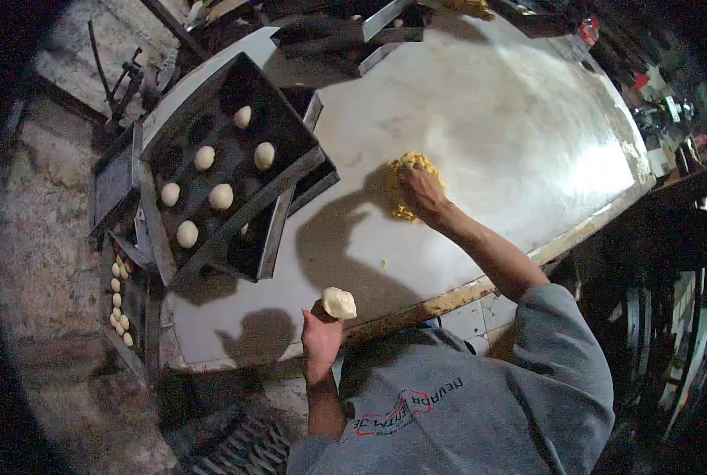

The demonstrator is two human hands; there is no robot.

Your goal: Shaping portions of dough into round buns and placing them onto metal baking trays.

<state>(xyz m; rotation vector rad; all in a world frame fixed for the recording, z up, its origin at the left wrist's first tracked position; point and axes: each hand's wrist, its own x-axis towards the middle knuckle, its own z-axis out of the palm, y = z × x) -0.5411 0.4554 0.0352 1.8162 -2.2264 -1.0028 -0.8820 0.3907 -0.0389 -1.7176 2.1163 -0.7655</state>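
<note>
My left hand (322, 340) is near the front edge of the table, cupped under a pale, flattened lump of dough (338, 303) that rests on its fingers. Farther off, towards the middle of the table, my right hand (424, 192) reaches down into a small heap of yellow crumbly pieces (413, 161). Its fingers are bunched together in the heap, and their tips are partly hidden by it. A single yellow crumb (384, 263) lies on the white tabletop (496, 150) between both hands.
On the left, a dark metal tray (235, 146) carrying several round dough balls is stacked crookedly on other trays. Lower left, another tray (137, 317) holds a row of dough balls. More dark trays (329, 36) stand at the far edge. Cluttered shelving (686, 158) lies right.
</note>
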